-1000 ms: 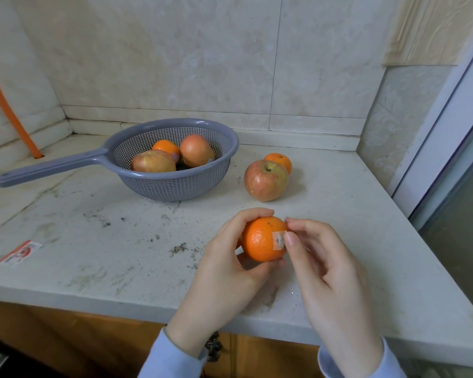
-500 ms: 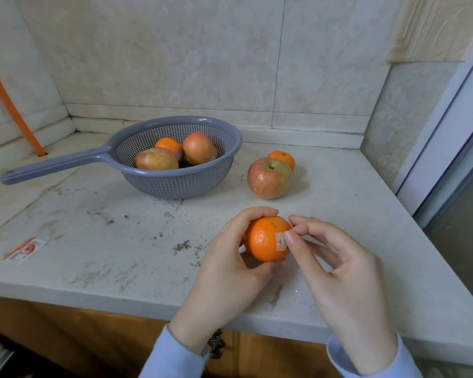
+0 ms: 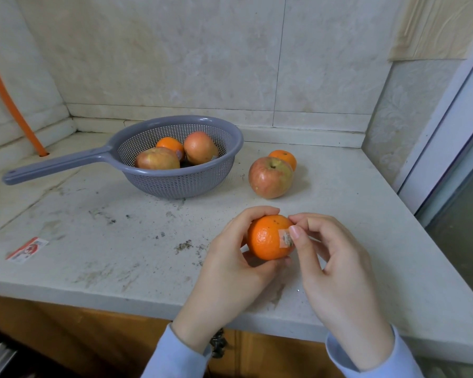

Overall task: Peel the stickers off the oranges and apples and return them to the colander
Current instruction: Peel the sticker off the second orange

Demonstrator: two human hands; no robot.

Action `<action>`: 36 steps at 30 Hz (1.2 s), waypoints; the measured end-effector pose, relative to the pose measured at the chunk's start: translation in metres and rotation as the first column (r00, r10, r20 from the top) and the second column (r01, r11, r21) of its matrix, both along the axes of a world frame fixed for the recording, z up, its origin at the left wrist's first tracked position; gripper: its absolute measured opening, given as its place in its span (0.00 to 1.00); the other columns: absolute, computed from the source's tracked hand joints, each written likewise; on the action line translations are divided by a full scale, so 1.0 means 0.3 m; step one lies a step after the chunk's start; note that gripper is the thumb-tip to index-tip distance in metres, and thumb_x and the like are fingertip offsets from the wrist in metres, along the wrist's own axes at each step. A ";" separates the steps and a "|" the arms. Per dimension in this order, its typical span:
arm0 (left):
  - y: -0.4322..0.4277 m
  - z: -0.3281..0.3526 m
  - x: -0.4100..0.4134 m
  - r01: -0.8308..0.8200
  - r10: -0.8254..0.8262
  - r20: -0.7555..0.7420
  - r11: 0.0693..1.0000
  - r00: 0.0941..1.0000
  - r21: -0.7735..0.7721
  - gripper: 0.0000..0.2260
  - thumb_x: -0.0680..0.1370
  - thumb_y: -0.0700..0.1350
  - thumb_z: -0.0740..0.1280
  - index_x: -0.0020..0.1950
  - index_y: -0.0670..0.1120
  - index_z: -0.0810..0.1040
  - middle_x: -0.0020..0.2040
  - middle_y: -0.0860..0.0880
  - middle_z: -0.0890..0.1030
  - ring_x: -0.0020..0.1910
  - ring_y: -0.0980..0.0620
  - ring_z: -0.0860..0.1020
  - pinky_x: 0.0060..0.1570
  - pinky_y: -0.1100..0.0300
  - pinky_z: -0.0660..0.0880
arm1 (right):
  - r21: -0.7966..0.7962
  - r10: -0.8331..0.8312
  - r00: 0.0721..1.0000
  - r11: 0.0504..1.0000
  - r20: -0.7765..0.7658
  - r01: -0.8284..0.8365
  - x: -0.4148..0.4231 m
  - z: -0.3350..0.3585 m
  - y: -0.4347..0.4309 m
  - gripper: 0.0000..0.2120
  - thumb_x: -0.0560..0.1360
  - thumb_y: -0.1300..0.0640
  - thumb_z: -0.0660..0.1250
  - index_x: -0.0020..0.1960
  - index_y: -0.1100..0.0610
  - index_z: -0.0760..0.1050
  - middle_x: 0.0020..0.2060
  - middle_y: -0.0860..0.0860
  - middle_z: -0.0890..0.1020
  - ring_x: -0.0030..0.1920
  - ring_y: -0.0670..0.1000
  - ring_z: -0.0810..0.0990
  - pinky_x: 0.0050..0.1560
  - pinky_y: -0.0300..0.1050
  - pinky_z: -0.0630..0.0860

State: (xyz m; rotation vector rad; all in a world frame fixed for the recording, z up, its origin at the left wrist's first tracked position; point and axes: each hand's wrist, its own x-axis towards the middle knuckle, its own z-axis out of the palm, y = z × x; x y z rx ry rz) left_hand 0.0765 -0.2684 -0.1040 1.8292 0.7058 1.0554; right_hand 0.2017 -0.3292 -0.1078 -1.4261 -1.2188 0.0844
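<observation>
Left hand (image 3: 230, 257) grips an orange (image 3: 268, 237) above the desk (image 3: 99, 241). Right hand (image 3: 336, 257) has its thumb on the sticker (image 3: 285, 238). The colander (image 3: 175, 181) holds three fruits.

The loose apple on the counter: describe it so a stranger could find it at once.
Start at the grey colander on the counter. Just right of it stands a reddish apple, stem up. The only apple outside the colander, it hides part of a smaller orange.

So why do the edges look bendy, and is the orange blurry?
Head view: the wide lens bends the door frame and counter edge; soft light leaves only faint shadows by the colander and apple; the held orange is sharp, its sticker print too small to read.
</observation>
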 end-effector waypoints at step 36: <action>0.002 0.003 -0.008 0.038 -0.039 -0.025 0.999 0.999 -0.033 0.30 0.67 0.38 0.78 0.61 0.60 0.71 0.54 0.58 0.80 0.51 0.54 0.82 0.48 0.59 0.82 | -0.060 0.067 0.992 0.996 -0.102 -0.073 -0.008 0.062 -0.034 0.06 0.76 0.49 0.65 0.51 0.49 0.71 0.53 0.40 0.79 0.48 0.33 0.80 0.41 0.19 0.70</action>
